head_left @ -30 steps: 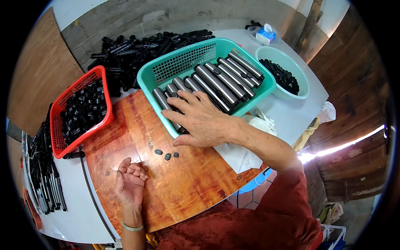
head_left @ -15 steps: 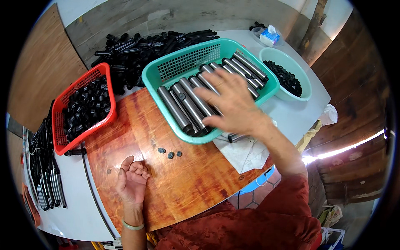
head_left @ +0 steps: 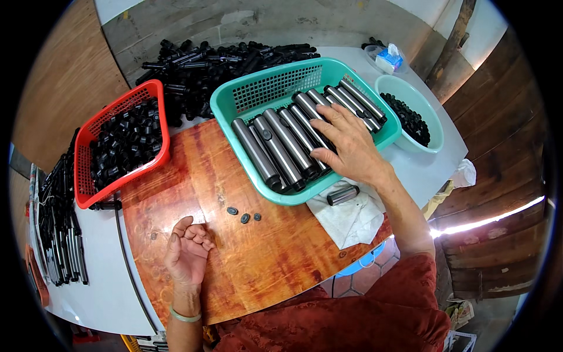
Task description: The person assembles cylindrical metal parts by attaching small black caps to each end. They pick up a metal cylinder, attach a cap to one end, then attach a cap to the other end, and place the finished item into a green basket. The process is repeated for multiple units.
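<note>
My right hand [head_left: 353,144] lies with fingers spread over the silver metal tubes [head_left: 285,141] in the teal plastic basket [head_left: 273,199]. Its fingertips rest on or just above the tubes; nothing shows gripped. The tubes have black ends, and a small dark oval button sits on one near the left. Palm up on the wooden board [head_left: 281,258], my left hand [head_left: 189,249] is empty, with loosely curled fingers and the thumb apart. Just beyond it lie three small dark oval buttons [head_left: 245,218]. A short silver tube [head_left: 343,195] rests on a white cloth [head_left: 346,223] below my right wrist.
A red basket [head_left: 164,149] of black caps stands at the left, near bundled black-and-silver rods [head_left: 61,252]. Black parts [head_left: 187,67] are heaped along the back. On the right are a pale green bowl [head_left: 437,126] of small black pieces and a tissue pack [head_left: 389,58].
My right hand has shifted right and slightly nearer over the tubes, uncovering more of them and the short tube on the cloth. The view has moved a little; my left hand stays put.
</note>
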The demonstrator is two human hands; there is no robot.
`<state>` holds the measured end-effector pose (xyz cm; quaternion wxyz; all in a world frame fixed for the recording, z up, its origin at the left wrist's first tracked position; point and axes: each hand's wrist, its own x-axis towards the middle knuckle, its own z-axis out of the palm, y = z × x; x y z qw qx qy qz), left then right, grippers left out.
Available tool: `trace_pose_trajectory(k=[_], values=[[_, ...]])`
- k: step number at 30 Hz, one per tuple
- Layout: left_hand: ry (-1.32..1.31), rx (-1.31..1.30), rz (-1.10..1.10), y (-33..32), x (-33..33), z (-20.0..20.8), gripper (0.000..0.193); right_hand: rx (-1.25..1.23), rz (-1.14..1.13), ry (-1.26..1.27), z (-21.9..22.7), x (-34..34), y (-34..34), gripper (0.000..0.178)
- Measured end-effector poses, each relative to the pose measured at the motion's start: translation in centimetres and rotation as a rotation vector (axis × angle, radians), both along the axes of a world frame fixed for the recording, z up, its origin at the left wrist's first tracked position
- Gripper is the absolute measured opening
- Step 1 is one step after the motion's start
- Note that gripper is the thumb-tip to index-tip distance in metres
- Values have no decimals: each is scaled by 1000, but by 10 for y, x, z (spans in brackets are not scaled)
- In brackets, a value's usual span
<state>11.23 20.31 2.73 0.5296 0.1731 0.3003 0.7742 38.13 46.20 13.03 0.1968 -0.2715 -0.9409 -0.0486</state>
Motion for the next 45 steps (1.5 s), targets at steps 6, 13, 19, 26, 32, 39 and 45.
trace_pose_trajectory(k=[6, 13, 19, 26, 32, 39, 45], values=[[-1, 3, 14, 0, 1, -1, 45, 38, -56, -5, 2, 5, -1, 60], [13, 2, -6, 0, 0, -4, 45, 52, -65, -135, 7, 9, -15, 59], [10, 5, 1, 0, 0, -4, 45, -24, -111, -75, 4, 3, -18, 66], [-6, 0, 14, 0, 0, -4, 44, 173, -16, -27, 2, 4, -27, 73], [-17, 9, -4, 0, 0, -4, 42, 192, 177, 40, -13, 3, -37, 73], [8, 15, -12, 0, 0, -4, 42, 342, 215, 210, -34, 4, -33, 53], [30, 25, -34, 0, 0, -7, 42, 368, 154, 212, -31, -2, -37, 40]])
